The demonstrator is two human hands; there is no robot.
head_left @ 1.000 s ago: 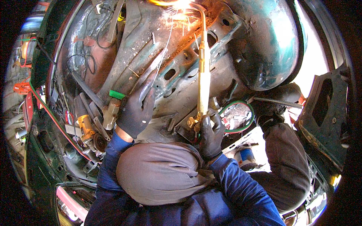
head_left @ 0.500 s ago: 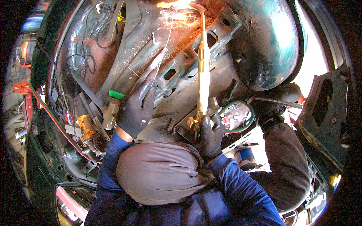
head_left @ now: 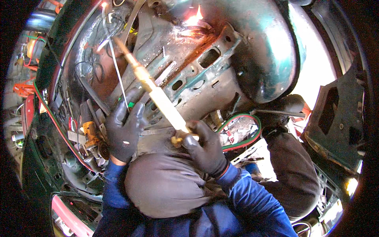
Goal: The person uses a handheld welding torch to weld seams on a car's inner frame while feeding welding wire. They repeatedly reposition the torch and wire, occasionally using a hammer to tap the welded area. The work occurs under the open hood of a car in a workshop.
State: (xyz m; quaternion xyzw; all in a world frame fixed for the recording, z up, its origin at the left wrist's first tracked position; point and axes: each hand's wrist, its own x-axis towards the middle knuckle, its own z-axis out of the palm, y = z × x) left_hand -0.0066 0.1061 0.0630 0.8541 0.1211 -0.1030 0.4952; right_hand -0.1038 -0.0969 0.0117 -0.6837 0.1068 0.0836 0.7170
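Note:
My gloved right hand (head_left: 207,148) is closed around the valve end of a brass gas torch (head_left: 164,102), which slants up to the left. The nozzle lies by a thin metal filler rod (head_left: 117,69); a small bright streak shows there. My gloved left hand (head_left: 124,132) pinches the rod's lower end between thumb and fingers. At the rod's far end a spot glows orange. Away from the torch, a small flame (head_left: 194,19) burns on the dirty metal floor panel (head_left: 158,59), above a rust-brown seam beside a perforated bracket (head_left: 189,75).
A yellow angle grinder (head_left: 90,132) lies among tools at the left. Red and green hoses (head_left: 252,140) loop right of my right hand and run along the left side. A rounded green wheel arch (head_left: 264,59) bulges at the right. My bent knee (head_left: 296,173) is below it.
The torch has swung from upright at the seam to a leftward slant, its nozzle now away from the burning spot. My left hand has shifted slightly left and down, the rod pointing up-left.

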